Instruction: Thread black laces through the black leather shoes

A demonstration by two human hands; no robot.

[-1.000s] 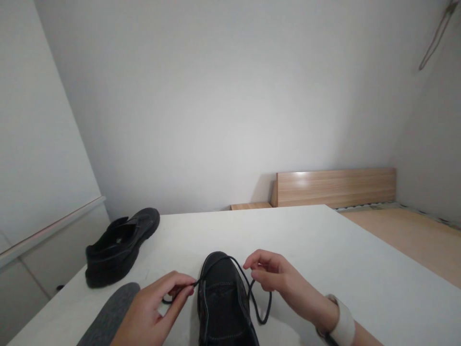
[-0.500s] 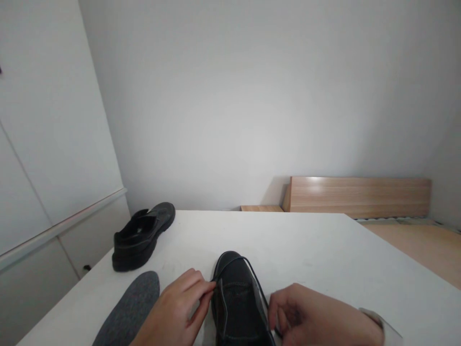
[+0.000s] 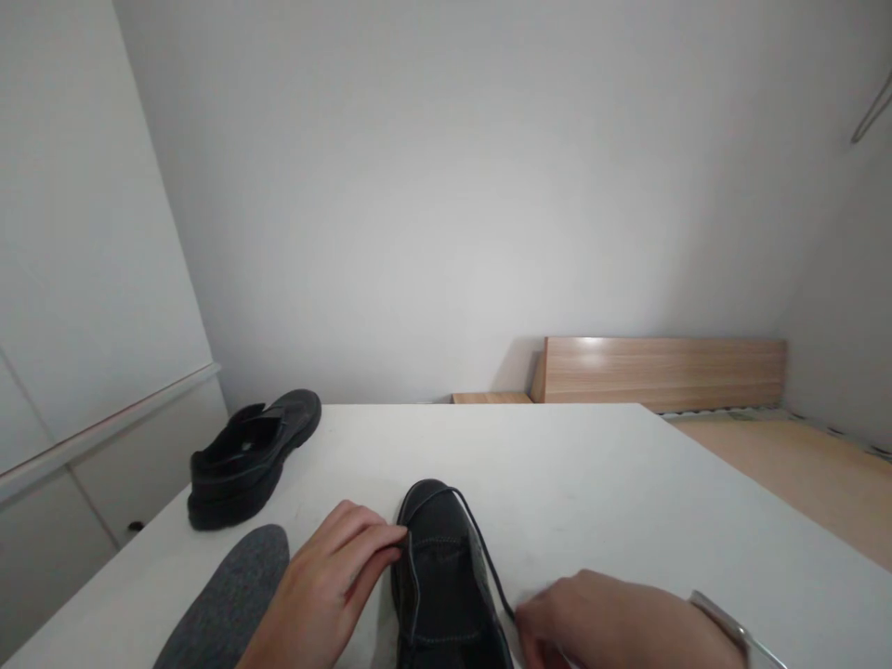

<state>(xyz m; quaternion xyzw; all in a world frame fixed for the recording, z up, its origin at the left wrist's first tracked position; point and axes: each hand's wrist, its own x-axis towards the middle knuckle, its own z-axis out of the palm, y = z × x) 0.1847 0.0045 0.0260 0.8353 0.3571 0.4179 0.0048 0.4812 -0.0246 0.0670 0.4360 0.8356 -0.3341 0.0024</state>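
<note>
A black shoe stands on the white table with its toe pointing away from me; its heel end is cut off by the lower edge. At the left side of its opening, my left hand pinches the edge where a black shoelace comes out. The lace loops over the toe and runs down the shoe's right side. My right hand is closed at the lace's lower end, right of the shoe, its fingertips partly hidden. Under my left forearm's outer side lies a grey felt insole.
A second black shoe rests at the table's left far edge. The white table ends near a wooden headboard and bed base at right. A white cabinet stands at left.
The view has turned slightly right, so things sit further left. My right hand has moved a little away from the shoe and turned over; the lace beside it looks straighter. My left hand keeps its pinch.
</note>
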